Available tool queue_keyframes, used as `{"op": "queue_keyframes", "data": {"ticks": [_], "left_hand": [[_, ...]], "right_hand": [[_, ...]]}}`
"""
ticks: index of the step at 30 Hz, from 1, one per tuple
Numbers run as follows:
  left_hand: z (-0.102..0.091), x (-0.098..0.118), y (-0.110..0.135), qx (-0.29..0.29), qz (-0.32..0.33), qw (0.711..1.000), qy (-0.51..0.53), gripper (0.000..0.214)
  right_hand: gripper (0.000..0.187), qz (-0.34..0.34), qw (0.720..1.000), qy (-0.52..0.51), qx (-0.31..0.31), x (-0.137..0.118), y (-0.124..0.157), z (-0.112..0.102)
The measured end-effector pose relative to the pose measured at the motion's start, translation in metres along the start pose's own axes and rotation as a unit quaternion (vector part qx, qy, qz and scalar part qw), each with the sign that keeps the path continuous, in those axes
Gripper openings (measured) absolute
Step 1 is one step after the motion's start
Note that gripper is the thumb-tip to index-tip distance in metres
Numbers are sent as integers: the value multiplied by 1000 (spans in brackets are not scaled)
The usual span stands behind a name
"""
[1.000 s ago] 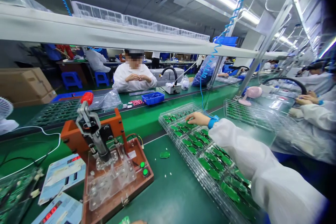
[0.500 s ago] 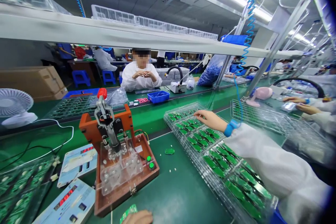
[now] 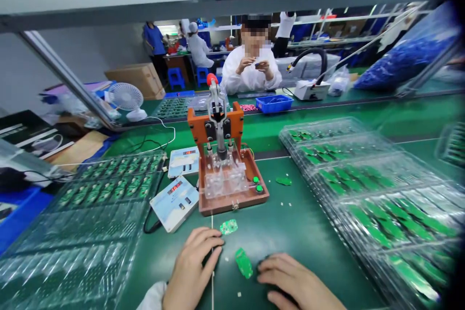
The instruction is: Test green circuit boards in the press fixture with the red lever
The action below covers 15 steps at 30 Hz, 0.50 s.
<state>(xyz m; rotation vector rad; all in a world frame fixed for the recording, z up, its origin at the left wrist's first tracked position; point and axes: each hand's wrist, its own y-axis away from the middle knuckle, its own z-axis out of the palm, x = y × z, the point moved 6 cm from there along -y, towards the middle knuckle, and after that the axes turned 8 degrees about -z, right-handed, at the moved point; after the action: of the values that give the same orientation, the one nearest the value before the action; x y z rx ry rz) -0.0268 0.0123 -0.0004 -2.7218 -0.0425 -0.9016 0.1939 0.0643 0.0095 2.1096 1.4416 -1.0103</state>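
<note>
My left hand [image 3: 194, 269] rests low over the green bench mat with its fingers stretched and the thumb apart. Just beyond its fingertips lies a small green circuit board [image 3: 228, 226], component side up. My right hand [image 3: 296, 281] is open too, fingers spread, right beside a second green circuit board [image 3: 243, 263]. That board lies tilted between the two hands and appears free of both. Behind them stands a toggle-clamp test fixture [image 3: 221, 155] with a red-knobbed lever, a clear plate and a brown wooden base. Another circuit board [image 3: 283, 181] lies to its right.
Clear plastic trays [image 3: 341, 193] of green boards are stacked at right. Another tray [image 3: 119, 218], partly filled with boards, sits at left. Two digital meters [image 3: 174, 203] adjoin the fixture. A co-worker [image 3: 250, 65] sits opposite, behind a blue bin [image 3: 274, 103].
The view has swung left. My right hand has come from the tray to the mat near the boards. My left hand has moved further into view, and a board lies at its fingertips.
</note>
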Motion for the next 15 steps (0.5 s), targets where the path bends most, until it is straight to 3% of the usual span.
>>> {"op": "queue_keyframes", "data": {"ticks": [3, 8, 11, 15], "left_hand": [[6, 4, -4, -10, 11, 1000, -24, 18], [20, 11, -25, -42, 6, 996, -79, 30], [25, 10, -32, -60, 3, 994, -94, 30], [22, 7, -33, -37, 14, 995, -96, 28]], "right_hand": [[27, 27, 1000, -2, -15, 11, -24, 14], [46, 47, 996, 2, -70, 10, -44, 15], [42, 27, 998, 1, -65, 12, -48, 17], [41, 8, 999, -33, -35, 13, -47, 15]]}}
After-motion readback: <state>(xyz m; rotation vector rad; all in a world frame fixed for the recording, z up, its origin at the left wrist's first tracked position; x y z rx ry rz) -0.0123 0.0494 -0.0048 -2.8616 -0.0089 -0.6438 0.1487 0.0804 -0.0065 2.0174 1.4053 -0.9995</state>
